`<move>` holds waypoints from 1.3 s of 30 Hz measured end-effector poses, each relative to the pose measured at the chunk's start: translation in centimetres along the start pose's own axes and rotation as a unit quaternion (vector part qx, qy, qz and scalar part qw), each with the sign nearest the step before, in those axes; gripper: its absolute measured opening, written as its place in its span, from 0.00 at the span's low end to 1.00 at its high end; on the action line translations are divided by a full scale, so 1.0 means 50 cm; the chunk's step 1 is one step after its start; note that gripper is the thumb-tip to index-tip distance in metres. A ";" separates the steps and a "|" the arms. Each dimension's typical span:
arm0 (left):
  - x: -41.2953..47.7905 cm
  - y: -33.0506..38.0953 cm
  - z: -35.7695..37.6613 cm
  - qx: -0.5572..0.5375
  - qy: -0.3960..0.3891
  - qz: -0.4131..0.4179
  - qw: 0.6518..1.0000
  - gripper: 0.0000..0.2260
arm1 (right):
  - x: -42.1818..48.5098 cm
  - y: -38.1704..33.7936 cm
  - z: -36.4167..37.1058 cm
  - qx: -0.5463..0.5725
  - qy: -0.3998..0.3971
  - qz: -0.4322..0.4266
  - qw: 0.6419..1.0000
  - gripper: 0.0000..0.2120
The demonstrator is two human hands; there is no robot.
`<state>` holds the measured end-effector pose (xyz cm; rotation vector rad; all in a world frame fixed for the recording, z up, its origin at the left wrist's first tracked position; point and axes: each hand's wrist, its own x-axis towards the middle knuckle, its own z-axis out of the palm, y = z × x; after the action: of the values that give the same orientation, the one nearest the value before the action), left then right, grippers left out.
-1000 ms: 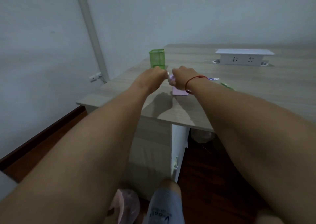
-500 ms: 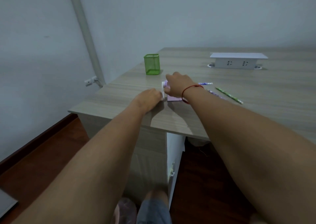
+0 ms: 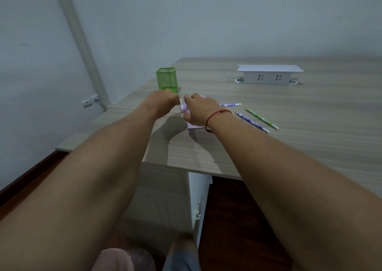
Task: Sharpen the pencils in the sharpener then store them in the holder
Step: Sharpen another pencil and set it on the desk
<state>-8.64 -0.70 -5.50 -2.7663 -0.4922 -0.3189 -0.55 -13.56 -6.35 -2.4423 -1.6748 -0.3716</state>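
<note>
A pink sharpener (image 3: 193,126) stands on the wooden desk (image 3: 310,142), mostly hidden under my right hand (image 3: 201,110), which grips its top. My left hand (image 3: 163,103) is closed on the white crank (image 3: 182,107) at the sharpener's left side. A blue-and-white pencil (image 3: 230,104) sticks out past my right hand, pointing right. A purple pencil (image 3: 252,122) and a green pencil (image 3: 261,118) lie side by side on the desk to the right. The green mesh holder (image 3: 166,79) stands upright just behind my left hand; I see nothing in it.
A white socket box (image 3: 268,76) sits at the back of the desk. The desk's front edge runs below my forearms, with a white cabinet (image 3: 198,198) and dark floor beneath. A white pipe (image 3: 80,43) runs up the wall at left.
My left hand dropped low beside the sharpener half a second ago and is now raised again, circling at the crank. My right hand has stayed on the sharpener.
</note>
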 end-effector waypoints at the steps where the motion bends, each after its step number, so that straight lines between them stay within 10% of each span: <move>1: 0.001 -0.003 -0.009 0.005 0.016 0.006 1.000 0.09 | 0.001 -0.001 0.001 0.000 0.000 0.008 1.000 0.19; 18: -0.101 0.055 -0.036 -0.031 0.104 -0.012 0.994 0.08 | 0.008 -0.012 -0.003 0.000 -0.023 0.043 0.999 0.21; 39: -0.076 0.071 0.068 -0.079 -0.054 -0.073 0.993 0.13 | 0.011 -0.002 0.019 0.023 -0.001 0.017 1.000 0.20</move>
<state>-10.28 -3.83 -10.59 -2.9181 -0.7291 -0.2508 -0.33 -12.78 -7.08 -2.4350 -1.6212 -0.3234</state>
